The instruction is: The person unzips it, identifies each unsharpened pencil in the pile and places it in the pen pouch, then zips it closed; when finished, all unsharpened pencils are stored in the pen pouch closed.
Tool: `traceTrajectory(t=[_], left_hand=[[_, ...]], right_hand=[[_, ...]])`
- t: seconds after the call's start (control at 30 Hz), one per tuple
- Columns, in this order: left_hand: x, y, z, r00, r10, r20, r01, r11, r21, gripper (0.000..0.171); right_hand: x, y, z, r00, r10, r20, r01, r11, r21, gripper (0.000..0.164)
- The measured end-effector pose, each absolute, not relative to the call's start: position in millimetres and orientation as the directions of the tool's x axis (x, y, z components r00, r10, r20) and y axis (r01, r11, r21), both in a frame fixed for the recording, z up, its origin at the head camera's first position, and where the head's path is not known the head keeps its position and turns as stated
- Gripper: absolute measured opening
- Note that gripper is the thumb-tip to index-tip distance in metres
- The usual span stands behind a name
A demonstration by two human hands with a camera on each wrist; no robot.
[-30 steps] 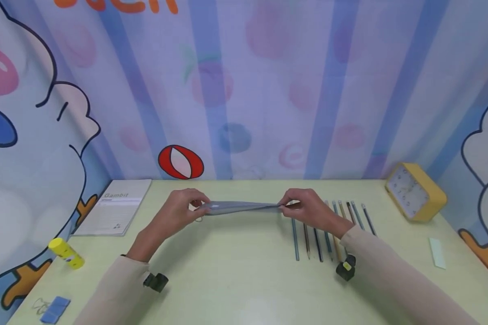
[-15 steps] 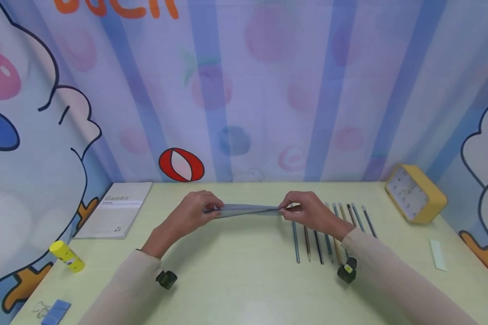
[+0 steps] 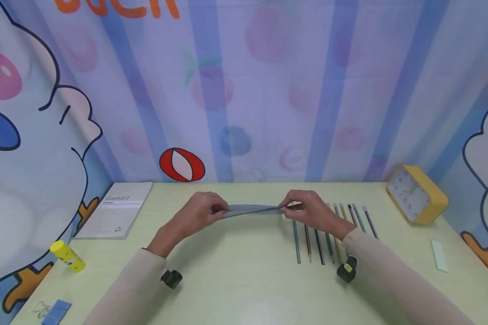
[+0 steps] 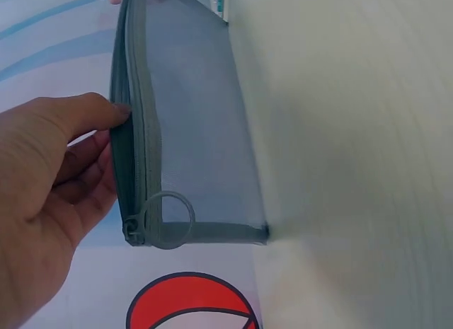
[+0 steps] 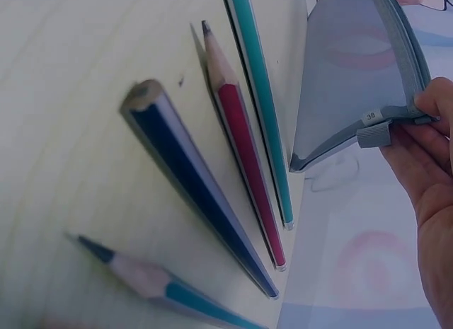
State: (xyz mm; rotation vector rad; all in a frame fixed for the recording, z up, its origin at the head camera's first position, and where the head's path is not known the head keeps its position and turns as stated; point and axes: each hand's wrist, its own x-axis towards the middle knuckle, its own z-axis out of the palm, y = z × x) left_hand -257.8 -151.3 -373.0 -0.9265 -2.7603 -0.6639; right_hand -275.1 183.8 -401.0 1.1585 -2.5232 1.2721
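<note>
Grey pouch (image 3: pixel 252 210) held level near both ends

Left hand (image 3: pixel 197 210) and right hand (image 3: pixel 310 210) each pinch its zipped upper edge, fingertips closed on the fabric. Its long axis runs left to right above the table (image 3: pixel 244 280), pull ring (image 4: pixel 192 210) leftward. A tag (image 5: pixel 371 115) reads "38"; the notepad (image 3: pixel 113 214), "Gambit".

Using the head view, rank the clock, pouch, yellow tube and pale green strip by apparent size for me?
Largest to smallest:
1. Clock
2. Pouch and yellow tube: unsure, as the pouch is partly covered
3. Pale green strip
</note>
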Motion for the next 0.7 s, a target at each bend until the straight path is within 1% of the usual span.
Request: traceTrajectory(t=[0.23,0.43,0.7], left_hand=[[-256.1,-147.7,-366.5,-0.823,0.522,0.225,0.567,0.73,0.381,0.013],[-251.7,-146.6,-362.2,-0.854,0.492,0.169,0.513,0.745,0.427,0.013],[-244.6,-142.5,-354.7,-0.844,0.519,0.139,0.514,0.705,0.488,0.008]], right_hand=[[-279.8,180.1,-400.0,-0.714,-0.588,0.379,-0.655,0.369,-0.66,0.009],[-283.7,179.3,-400.4,-0.703,-0.598,0.384,-0.662,0.356,-0.659,0.011],[-289.3,178.5,-396.9,-0.731,-0.585,0.351,-0.63,0.383,-0.675,0.02]])
